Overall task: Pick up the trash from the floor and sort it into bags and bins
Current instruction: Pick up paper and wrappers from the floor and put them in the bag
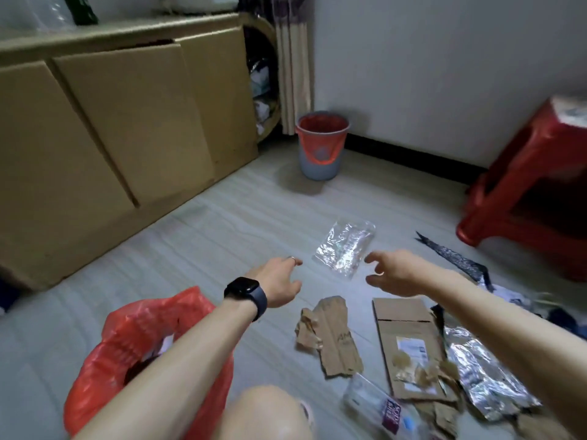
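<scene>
Hands (336, 277) flank crinkled clear plastic wrapper (344, 247) on floor.

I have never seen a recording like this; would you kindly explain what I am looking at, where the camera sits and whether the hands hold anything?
No machine: a person wears a wide-angle camera on the head, looking forward and down, so both arms are their own. The left hand, with a watch at the wrist, and the right hand reach toward a clear plastic wrapper on the floor; neither holds anything. Nearer lie torn cardboard, a flattened box, a foil bag and a plastic bottle. A red bag stands open at the left; a grey bin stands by the wall.
</scene>
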`<move>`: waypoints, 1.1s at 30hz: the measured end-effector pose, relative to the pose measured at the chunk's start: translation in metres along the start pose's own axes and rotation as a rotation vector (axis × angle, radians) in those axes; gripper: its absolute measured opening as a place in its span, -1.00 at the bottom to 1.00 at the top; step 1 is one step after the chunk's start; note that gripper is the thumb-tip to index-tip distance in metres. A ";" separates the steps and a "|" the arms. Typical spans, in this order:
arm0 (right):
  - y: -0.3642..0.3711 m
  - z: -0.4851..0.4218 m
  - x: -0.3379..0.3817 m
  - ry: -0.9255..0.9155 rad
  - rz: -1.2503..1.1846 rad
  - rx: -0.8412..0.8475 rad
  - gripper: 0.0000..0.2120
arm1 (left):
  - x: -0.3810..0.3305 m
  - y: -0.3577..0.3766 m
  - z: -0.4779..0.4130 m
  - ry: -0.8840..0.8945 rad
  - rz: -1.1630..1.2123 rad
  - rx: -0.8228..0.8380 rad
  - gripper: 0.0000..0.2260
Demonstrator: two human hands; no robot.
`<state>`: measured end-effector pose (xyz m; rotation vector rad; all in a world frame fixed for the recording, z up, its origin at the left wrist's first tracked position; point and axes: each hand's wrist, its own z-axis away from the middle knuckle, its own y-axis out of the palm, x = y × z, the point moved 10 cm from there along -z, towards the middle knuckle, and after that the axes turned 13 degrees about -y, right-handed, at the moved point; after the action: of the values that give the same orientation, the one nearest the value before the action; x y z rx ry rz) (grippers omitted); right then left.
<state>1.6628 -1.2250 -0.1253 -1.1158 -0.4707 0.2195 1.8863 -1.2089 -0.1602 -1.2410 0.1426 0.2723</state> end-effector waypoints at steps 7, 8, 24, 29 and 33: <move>0.024 0.031 -0.130 0.210 -0.158 -0.107 -0.51 | -0.082 0.073 -0.060 0.069 -0.056 0.149 -0.50; 0.044 0.030 -0.144 0.226 -0.180 -0.082 -0.50 | -0.088 0.089 -0.071 0.061 -0.068 0.182 -0.50; 0.274 -0.075 -0.223 0.193 -0.091 0.257 -0.29 | -0.092 0.225 -0.305 -0.519 0.354 0.191 -0.16; 0.280 -0.082 -0.214 0.192 0.003 0.300 -0.17 | -0.087 0.244 -0.328 -0.609 0.327 0.192 -0.41; 0.288 -0.092 -0.210 0.213 0.080 0.408 -0.21 | -0.104 0.227 -0.319 -0.558 0.732 0.147 -0.82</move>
<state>1.5385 -1.2593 -0.4698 -0.7481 -0.1790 0.2511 1.7355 -1.4568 -0.4437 -0.8861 0.1252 1.2063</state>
